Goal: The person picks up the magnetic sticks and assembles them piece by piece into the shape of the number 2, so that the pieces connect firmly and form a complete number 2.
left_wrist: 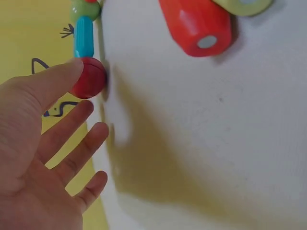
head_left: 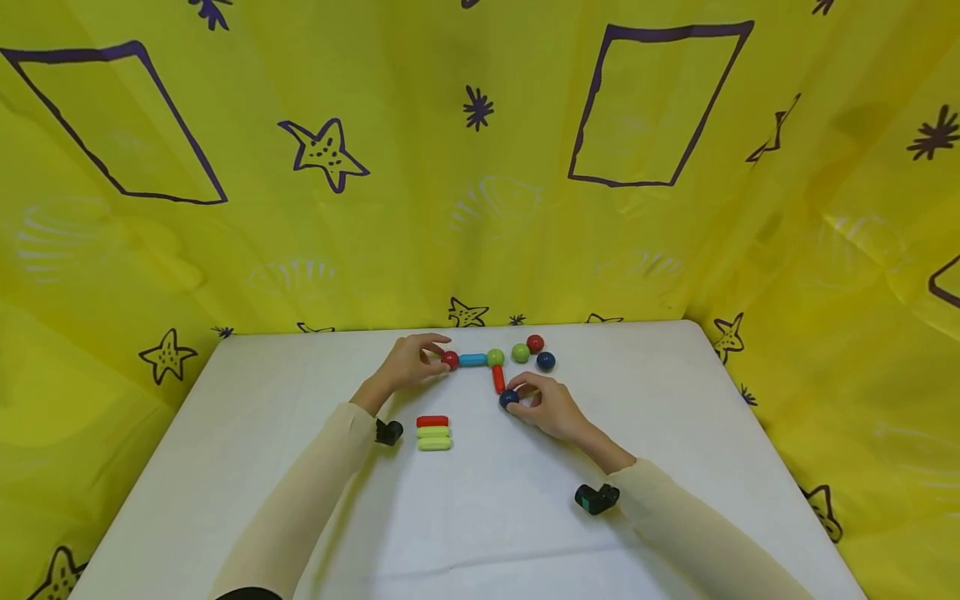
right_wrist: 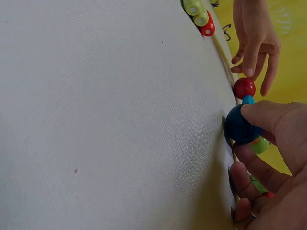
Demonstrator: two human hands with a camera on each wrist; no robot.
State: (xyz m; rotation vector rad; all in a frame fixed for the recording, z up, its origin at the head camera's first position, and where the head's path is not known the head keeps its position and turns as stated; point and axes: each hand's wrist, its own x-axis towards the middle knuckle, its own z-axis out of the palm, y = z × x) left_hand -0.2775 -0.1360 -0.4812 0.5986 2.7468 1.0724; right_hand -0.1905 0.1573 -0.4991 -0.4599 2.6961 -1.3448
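Observation:
A red ball sits between the thumb and index finger of my left hand, which pinches it; the other fingers are spread in the left wrist view. From that ball a light blue rod runs right to a green ball. A red rod leads from the green ball toward me and meets a dark blue ball. My right hand pinches this dark blue ball with the thumb on its near side. The pieces form a bent chain on the table.
Behind the right hand lie a loose green ball, red ball and dark blue ball. A red rod and two yellow-green rods lie side by side nearer me. A yellow patterned cloth stands behind the white table.

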